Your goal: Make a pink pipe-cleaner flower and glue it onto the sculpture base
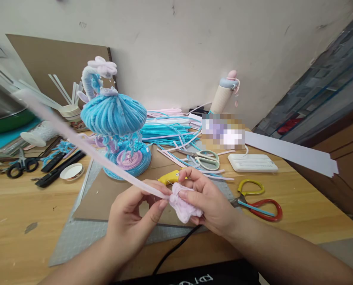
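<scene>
My left hand point(134, 213) pinches a long pale pink pipe cleaner point(105, 160) close to its joined end. From there the strip runs up and left, blurred toward its far tip. In my right hand point(207, 202) is a pale lilac pipe-cleaner flower point(184, 206), gripped between thumb and fingers. The strip meets the flower at its left side. Just behind my fingers lies a yellow glue gun point(168, 177), partly hidden. Farther back stands a blue jellyfish-like pipe-cleaner lamp point(113, 114) with a pink flower on top and a round blue and pink base.
Bundled blue pipe cleaners point(167, 132) lie at the back. Scissors with pale green handles point(207, 159), red-and-yellow scissors point(261, 204) and a white power bank point(252, 162) are at right. Black scissors point(22, 164) and a ribbon roll point(71, 171) are left. Cardboard point(96, 202) covers a cutting mat point(66, 245).
</scene>
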The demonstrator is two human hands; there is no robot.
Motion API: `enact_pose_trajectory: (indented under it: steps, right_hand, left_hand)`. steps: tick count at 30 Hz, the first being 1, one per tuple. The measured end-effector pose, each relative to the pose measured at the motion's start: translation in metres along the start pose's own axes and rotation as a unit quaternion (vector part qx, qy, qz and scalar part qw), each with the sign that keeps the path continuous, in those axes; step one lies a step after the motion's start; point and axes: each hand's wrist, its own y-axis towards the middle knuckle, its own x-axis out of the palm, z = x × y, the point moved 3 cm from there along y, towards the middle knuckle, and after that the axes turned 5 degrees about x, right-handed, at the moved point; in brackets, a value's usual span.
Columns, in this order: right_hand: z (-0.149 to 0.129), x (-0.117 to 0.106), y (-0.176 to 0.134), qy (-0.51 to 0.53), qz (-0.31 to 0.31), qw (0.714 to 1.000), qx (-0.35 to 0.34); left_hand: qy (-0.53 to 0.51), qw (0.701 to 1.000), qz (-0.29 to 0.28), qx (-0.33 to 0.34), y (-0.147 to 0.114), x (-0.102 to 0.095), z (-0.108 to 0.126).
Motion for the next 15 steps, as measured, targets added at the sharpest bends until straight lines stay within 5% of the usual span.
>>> enact_pose_trajectory:
  steps: [5,10,15]
  right_hand:
    - [-0.005,0.0,-0.001,-0.033,0.055,0.998,-0.022]
    - [-0.008,0.003,-0.002,-0.074,0.078,0.994,-0.03]
    - [-0.01,0.003,-0.002,-0.113,0.098,0.987,-0.054]
  left_hand:
    - [-0.014,0.998,0.011,-0.053,-0.002,0.0,-0.005]
    - [-0.095,0.982,0.084,-0.138,0.001,0.002,-0.012]
    - [-0.139,0.974,0.053,-0.171,0.005,0.006,-0.012]
